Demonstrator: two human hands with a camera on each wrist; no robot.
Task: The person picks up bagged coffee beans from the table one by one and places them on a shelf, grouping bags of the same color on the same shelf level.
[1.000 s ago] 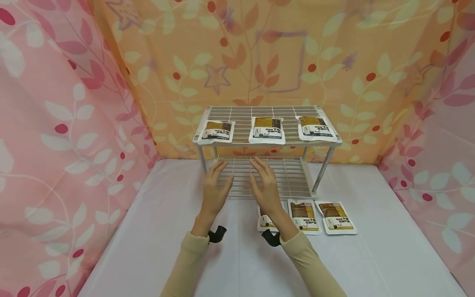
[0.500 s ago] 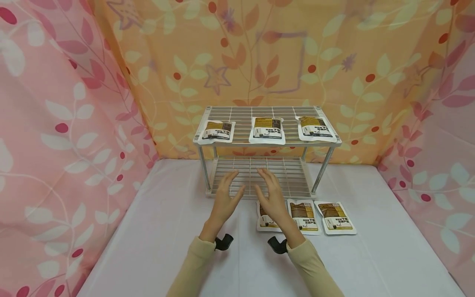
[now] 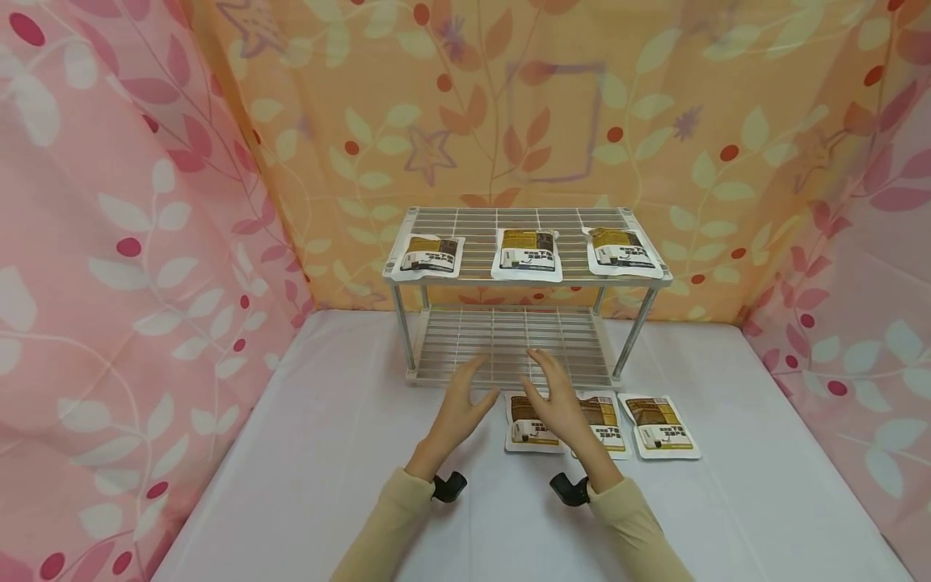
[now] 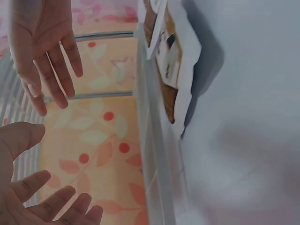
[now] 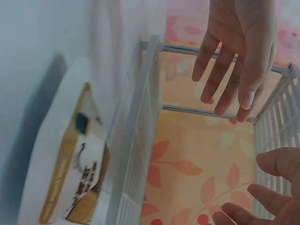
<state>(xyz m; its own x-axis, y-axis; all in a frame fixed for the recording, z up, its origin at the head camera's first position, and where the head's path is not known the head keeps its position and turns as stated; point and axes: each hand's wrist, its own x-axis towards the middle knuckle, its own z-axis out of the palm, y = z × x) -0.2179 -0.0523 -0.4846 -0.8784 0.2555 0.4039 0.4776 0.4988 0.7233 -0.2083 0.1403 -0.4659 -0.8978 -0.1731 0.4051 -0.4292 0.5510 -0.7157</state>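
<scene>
My left hand point(image 3: 460, 408) hovers in front of the wire rack, fingers relaxed, with nothing in it. To its right, my right hand point(image 3: 562, 406) hangs in the air with the palm turned towards the left one and its fingers spread. It is above two white-and-brown pouches on the table: the left pouch point(image 3: 529, 427) and the middle pouch point(image 3: 609, 428), each partly covered by the hand or wrist. A third pouch point(image 3: 660, 426) lies to their right. In the left wrist view, both the left hand point(image 4: 18, 183) and the right hand point(image 4: 44, 42) show, apart from each other.
A two-tier white wire rack point(image 3: 509, 217) stands at the back. Its top tier bears a left packet point(image 3: 431, 256), a middle packet point(image 3: 527, 255) and a right packet point(image 3: 622, 252). The lower shelf point(image 3: 502, 331) is behind the fingertips. Patterned curtains point(image 3: 378, 162) enclose the white table point(image 3: 313, 453).
Both hands have drawn back from the rack towards the person and shifted right. The left pouch on the table shows more now. The packets and pouches have stayed in place.
</scene>
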